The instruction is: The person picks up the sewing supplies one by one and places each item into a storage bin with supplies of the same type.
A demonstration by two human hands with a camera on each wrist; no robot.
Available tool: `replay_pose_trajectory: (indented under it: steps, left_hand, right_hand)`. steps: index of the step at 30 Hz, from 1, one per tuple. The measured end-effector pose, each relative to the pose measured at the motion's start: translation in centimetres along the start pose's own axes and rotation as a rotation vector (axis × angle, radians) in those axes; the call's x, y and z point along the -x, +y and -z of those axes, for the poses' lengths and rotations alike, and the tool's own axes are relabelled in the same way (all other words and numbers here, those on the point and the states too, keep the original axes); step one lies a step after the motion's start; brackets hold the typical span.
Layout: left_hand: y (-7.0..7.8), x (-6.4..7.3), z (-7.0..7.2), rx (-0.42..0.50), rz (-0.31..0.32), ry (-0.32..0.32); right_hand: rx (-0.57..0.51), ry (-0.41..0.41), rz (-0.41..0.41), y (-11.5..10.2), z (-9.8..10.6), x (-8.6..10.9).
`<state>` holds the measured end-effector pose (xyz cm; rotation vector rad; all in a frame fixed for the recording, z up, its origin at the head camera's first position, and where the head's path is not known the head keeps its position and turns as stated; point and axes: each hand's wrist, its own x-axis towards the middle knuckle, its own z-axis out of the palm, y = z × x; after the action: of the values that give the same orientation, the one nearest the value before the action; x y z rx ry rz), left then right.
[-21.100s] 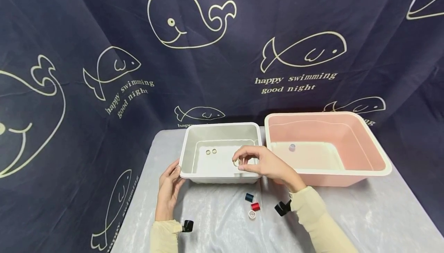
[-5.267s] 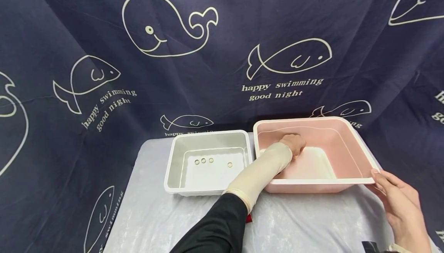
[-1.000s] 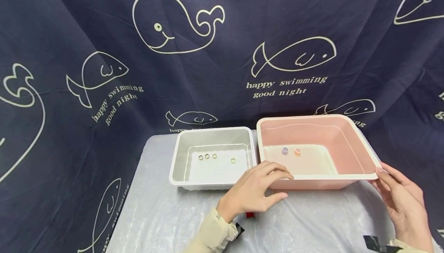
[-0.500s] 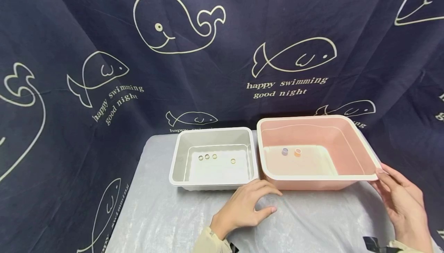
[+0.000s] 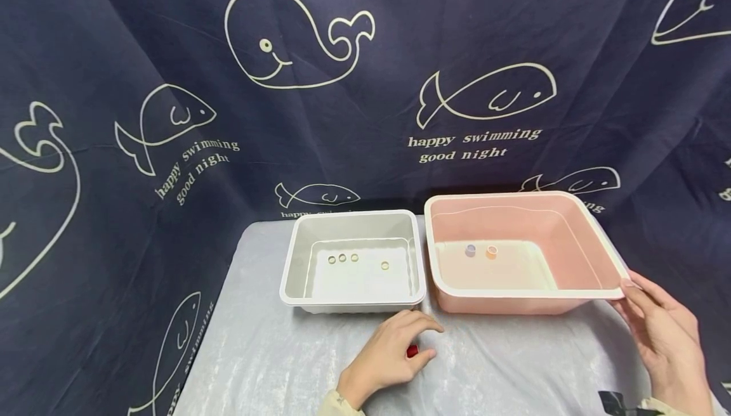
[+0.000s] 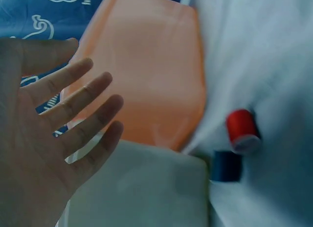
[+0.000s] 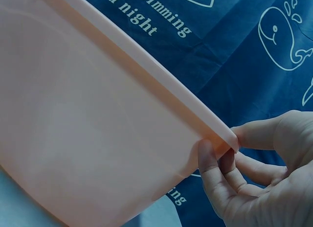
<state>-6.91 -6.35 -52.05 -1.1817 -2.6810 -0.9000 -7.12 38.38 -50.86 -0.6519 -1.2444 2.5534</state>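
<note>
My left hand (image 5: pixel 388 352) is over the cloth in front of the bins, thumb and fingers parted around a red thread spool (image 5: pixel 412 351). In the left wrist view its fingers are spread and straight, and a dark blue thread spool (image 6: pixel 226 166) lies beside the red one. My right hand (image 5: pixel 665 333) pinches the near right corner of the pink bin (image 5: pixel 531 293); the right wrist view shows thumb and fingers on its rim. Inside that bin are a small purple piece (image 5: pixel 470 250) and a small orange one (image 5: pixel 492 252), both too small to identify.
A light grey bin (image 5: pixel 354 302) stands left of the pink one, with several small rings, one of them a gold-coloured ring (image 5: pixel 385 266), on its floor. Behind both bins hangs a navy curtain (image 5: pixel 342 124) with fish prints. Pale cloth (image 5: pixel 257 352) covers the table.
My left hand has drawn back from the pink bin's front rim, down and left to the red spool. The orange piece has joined the purple one since the first frame. My right hand keeps its grip.
</note>
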Motion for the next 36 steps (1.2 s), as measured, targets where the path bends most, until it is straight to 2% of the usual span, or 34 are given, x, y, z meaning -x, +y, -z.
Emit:
replay_pose_trajectory:
  steps: [4, 11, 17, 23, 31, 36]
  left_hand:
    - [-0.9, 1.1, -0.9, -0.059, 0.04, -0.013]
    - [-1.8, 2.6, -2.1, -0.093, 0.126, -0.011]
    - [-2.9, 3.2, -3.1, -0.216, 0.152, 0.0]
    - [-3.9, 3.7, -4.1, -0.315, 0.155, 0.047]
    - [-4.5, 4.1, -4.8, -0.327, 0.179, 0.028]
    - [-4.7, 4.1, -5.1, -0.329, 0.195, 0.033]
  right_hand:
    - [0.003, -0.002, -0.003, 0.0, 0.1, 0.0]
    - [-0.01, -0.008, 0.016, 0.2, 0.2, 0.0]
    - [-0.013, -0.02, 0.018, 0.3, 0.3, 0.0]
    - [-0.002, -0.019, 0.008, 0.2, 0.2, 0.0]
    - [-0.038, -0.06, 0.006, 0.2, 0.5, -0.1]
    - [-0.031, -0.055, 0.005, 0.2, 0.5, 0.0]
